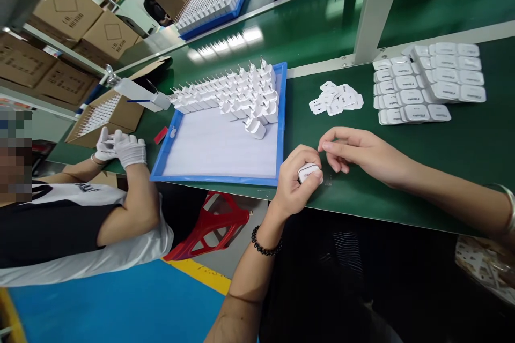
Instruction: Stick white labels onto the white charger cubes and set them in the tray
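Note:
My left hand (295, 179) is wrapped round a small white plastic case (308, 172) with rounded corners and dark printed letters on its face. The thumb presses on its lower edge. Close by on the right, my right hand (350, 150) hovers above the green table with bent fingers apart, and nothing shows in it. Beyond my hands lies a loose pile of flat white printed pieces (338, 99). To the left, a blue-rimmed tray (281, 134) holds rows of white plug-like units (241, 96) with thin prongs pointing up.
Stacks of white printed covers (430, 83) lie at the right. A co-worker with white gloves (129, 149) sits at the left beside a cardboard box (124, 115). A metal post (374, 8) rises behind the table. More filled trays (217, 5) stand on the raised back shelf.

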Demonstrator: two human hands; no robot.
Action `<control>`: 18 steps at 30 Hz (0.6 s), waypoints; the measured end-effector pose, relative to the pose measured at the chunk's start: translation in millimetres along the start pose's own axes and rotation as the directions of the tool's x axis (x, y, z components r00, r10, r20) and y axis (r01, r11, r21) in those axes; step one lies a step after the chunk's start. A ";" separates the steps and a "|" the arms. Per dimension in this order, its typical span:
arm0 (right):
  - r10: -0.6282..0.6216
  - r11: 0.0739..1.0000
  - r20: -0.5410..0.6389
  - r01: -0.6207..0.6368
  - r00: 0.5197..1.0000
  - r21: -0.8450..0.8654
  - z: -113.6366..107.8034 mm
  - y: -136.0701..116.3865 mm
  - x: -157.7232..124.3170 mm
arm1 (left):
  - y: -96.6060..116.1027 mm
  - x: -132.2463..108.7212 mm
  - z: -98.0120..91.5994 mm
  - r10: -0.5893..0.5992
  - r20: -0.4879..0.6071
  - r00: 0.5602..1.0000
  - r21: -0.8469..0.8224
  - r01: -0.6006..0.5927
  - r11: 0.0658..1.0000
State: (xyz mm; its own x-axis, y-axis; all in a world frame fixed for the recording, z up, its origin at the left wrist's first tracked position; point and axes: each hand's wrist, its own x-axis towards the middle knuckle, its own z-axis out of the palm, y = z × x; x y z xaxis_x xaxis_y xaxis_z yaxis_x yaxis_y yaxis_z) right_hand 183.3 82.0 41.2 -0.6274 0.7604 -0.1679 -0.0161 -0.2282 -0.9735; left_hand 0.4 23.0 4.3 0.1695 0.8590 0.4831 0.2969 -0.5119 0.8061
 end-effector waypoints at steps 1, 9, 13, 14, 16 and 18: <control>0.002 1.000 0.001 -0.002 1.000 -0.004 0.5 0.0 0.2 | 0.1 -0.2 -0.3 0.009 0.003 1.000 -0.001 -0.009 1.000; -0.012 1.000 -0.039 0.012 0.999 0.002 -5.0 -1.8 -0.6 | -3.0 -1.4 -2.5 -0.085 -0.010 0.996 -0.039 0.085 0.996; -0.017 1.000 -0.091 0.019 0.996 0.024 -12.0 -5.2 0.9 | -4.9 -1.4 -2.4 -0.087 -0.006 0.996 -0.080 0.087 0.993; -0.014 0.999 -0.105 0.017 0.994 0.034 -13.5 -6.2 1.8 | -4.8 -1.6 -2.2 -0.090 -0.009 0.996 -0.069 0.089 0.994; 0.001 0.999 -0.128 0.006 0.992 0.052 -15.4 -7.6 3.6 | -3.9 -2.0 -2.0 -0.093 -0.014 0.996 -0.035 0.092 0.995; 0.016 0.998 -0.139 -0.007 0.990 0.063 -16.1 -8.3 5.3 | -2.5 -2.1 -1.9 -0.090 -0.014 0.996 -0.015 0.090 0.996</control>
State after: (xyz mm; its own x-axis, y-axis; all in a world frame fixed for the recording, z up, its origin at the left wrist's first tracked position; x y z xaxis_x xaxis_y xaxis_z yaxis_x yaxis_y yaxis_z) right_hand 192.6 97.7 45.8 -0.5137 0.8336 -0.2034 -0.0602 -0.2714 -0.9606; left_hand -2.5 22.5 1.9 0.1293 0.9015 0.4129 0.2972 -0.4325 0.8512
